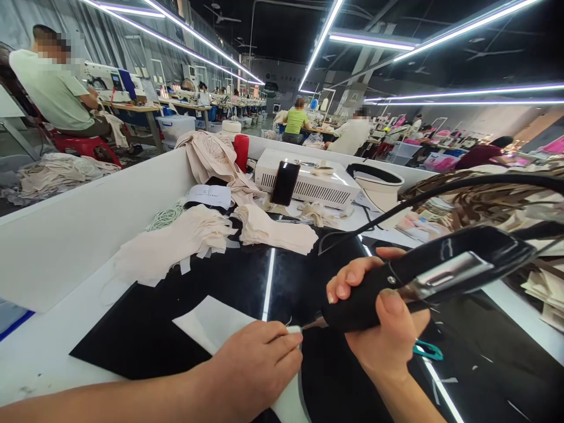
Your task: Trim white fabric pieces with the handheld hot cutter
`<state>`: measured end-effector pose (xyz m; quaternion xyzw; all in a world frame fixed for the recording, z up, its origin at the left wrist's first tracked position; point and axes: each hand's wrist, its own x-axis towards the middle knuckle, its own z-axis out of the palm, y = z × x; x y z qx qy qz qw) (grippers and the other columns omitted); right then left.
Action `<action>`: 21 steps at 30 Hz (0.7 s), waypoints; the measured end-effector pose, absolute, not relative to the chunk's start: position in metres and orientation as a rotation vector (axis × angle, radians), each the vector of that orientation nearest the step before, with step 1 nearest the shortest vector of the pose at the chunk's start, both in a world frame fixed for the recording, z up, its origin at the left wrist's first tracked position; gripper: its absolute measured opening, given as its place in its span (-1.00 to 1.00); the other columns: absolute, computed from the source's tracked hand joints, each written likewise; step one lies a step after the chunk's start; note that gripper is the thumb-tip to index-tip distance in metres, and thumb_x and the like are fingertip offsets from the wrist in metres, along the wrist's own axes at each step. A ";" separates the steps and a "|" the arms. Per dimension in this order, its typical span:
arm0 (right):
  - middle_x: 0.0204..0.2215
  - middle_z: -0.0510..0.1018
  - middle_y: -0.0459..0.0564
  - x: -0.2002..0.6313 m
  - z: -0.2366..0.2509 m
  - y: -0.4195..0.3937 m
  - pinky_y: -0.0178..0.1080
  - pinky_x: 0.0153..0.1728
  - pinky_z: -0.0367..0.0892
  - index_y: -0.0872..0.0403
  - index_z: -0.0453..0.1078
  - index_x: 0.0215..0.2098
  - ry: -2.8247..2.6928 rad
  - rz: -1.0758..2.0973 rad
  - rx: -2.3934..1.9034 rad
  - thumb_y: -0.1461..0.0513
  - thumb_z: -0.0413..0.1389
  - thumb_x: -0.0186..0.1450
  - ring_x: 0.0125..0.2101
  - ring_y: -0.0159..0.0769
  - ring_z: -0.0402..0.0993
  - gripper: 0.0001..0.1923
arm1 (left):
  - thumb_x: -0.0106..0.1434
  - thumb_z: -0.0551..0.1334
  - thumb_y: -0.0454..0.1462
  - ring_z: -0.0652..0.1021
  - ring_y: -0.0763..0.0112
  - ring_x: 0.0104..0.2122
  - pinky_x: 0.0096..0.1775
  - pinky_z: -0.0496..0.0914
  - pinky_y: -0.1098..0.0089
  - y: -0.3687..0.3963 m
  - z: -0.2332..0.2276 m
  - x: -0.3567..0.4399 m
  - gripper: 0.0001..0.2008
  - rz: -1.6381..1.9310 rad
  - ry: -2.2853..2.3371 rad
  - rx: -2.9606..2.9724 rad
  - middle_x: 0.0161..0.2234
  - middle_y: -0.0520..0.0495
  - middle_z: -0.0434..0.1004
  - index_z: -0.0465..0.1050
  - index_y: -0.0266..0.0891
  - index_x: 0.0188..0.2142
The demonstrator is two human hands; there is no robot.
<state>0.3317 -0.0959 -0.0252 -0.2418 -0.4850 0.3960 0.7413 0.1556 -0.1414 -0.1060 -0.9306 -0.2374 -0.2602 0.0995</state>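
My right hand (388, 317) is wrapped round a black corded hot knife (423, 270), its thumb near the metal lever on the body. The thin metal tip points left and meets, or nearly meets, the edge of a white fabric piece (215, 323). Over that fabric my left hand (259, 367) is closed, fingers bunched, pinching its edge close to the tip. Part of the fabric is hidden under the left hand and shows again below it. Beneath both hands lies a glossy black sheet (145, 329). A teal clip-like thing (428, 350) lies behind my right wrist.
Stacks of cream fabric pieces (171, 241) (275, 230) lie ahead. Behind them stand a phone (285, 183), a white vented box (317, 182) and a red thread cone (241, 153). The tool's cable (423, 191) arches at right. A white side wall (88, 235) borders the left. Several people work beyond.
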 end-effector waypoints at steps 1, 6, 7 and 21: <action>-0.47 0.50 -0.21 0.332 -0.027 -0.096 -0.30 -0.62 0.43 -0.09 0.44 -0.05 -1.064 0.871 -0.530 0.06 0.41 0.19 -0.58 -0.37 0.41 -0.59 | 0.44 0.10 -0.53 0.61 0.37 -0.09 0.04 0.47 0.37 -0.141 -0.107 0.155 -0.76 -0.773 -0.704 -2.750 -0.02 -0.14 0.67 0.52 -0.38 -0.08; -0.46 0.49 -0.21 0.331 -0.032 -0.096 -0.28 -0.60 0.43 -0.10 0.43 -0.04 -1.070 0.860 -0.535 0.05 0.39 0.21 -0.57 -0.36 0.42 -0.60 | 0.46 0.09 -0.50 0.59 0.36 -0.03 0.09 0.47 0.35 -0.142 -0.108 0.153 -0.76 -0.730 -0.692 -2.773 0.04 -0.16 0.65 0.51 -0.39 -0.03; -0.46 0.49 -0.21 0.330 -0.032 -0.096 -0.28 -0.60 0.43 -0.10 0.42 -0.04 -1.075 0.858 -0.541 0.05 0.38 0.21 -0.57 -0.36 0.42 -0.60 | 0.46 0.09 -0.50 0.59 0.36 -0.03 0.09 0.47 0.35 -0.142 -0.108 0.153 -0.75 -0.710 -0.687 -2.777 0.04 -0.17 0.65 0.51 -0.39 -0.02; -0.45 0.49 -0.21 0.329 -0.031 -0.097 -0.27 -0.59 0.41 -0.10 0.41 -0.03 -1.089 0.832 -0.547 0.08 0.35 0.26 -0.56 -0.35 0.44 -0.64 | 0.41 0.20 -0.46 0.56 0.36 0.09 0.19 0.43 0.35 -0.139 -0.119 0.150 -0.77 -0.644 -0.667 -2.869 0.09 -0.19 0.63 0.48 -0.39 0.03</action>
